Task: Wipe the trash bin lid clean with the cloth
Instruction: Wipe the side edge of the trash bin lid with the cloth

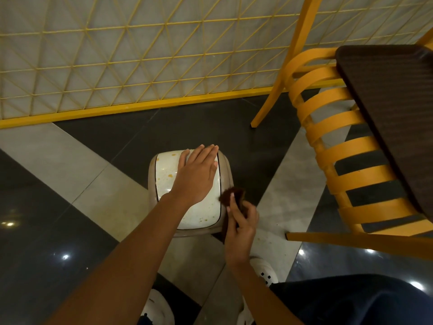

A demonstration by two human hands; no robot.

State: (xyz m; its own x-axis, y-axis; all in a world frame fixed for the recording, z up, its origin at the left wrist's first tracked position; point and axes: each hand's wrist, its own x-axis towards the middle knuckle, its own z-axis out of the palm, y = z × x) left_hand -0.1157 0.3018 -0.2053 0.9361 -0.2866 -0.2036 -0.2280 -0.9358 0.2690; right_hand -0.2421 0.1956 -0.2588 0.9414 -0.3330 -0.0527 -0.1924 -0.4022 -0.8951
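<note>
A stained white trash bin lid (164, 174) on tiled floor (98, 202) is pressed by the left hand (196, 174), fingers straight together; a brown cloth (234, 195) is pinched by the right hand (241, 227) at frame centre.

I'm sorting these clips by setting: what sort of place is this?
Likely a cafe or canteen dining area: a yellow slatted chair at a dark table, a yellow lattice partition, and a small trash bin whose white lid carries orange-brown spatters, on a glossy tiled floor.
</note>
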